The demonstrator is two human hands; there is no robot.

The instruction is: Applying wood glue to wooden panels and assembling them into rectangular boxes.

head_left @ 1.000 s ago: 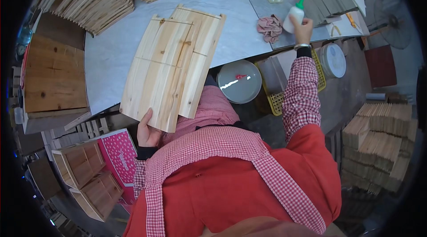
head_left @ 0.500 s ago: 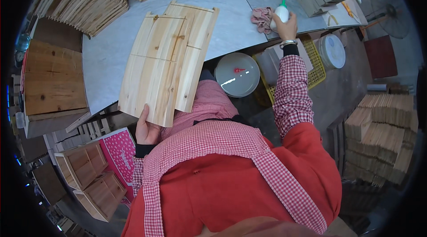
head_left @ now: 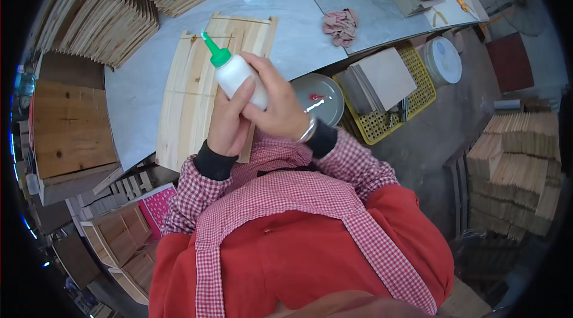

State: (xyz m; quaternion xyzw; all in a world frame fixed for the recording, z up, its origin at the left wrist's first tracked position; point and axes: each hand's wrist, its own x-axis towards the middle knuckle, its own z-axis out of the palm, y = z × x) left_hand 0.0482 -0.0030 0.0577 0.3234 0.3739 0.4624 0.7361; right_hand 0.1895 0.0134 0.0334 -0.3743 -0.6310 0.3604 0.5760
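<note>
A white squeeze bottle with a green nozzle cap is held up in front of me, its tip pointing up and to the left. My right hand wraps round the bottle's right side. Against its lower left side my left hand is closed too, thumb on the bottle. Beneath them two grooved wooden boards overlap on the table's near edge, reaching over my lap. My hands and the bottle hide part of the boards.
Stacks of wooden boards stand at the far left of the grey table. A crumpled pink cloth lies to the right. Below are a round bucket and a yellow crate holding panels. More wood is piled at right.
My right hand has brought the bottle from beside the cloth to above the boards. My left hand has left the boards' near edge and taken hold of the bottle.
</note>
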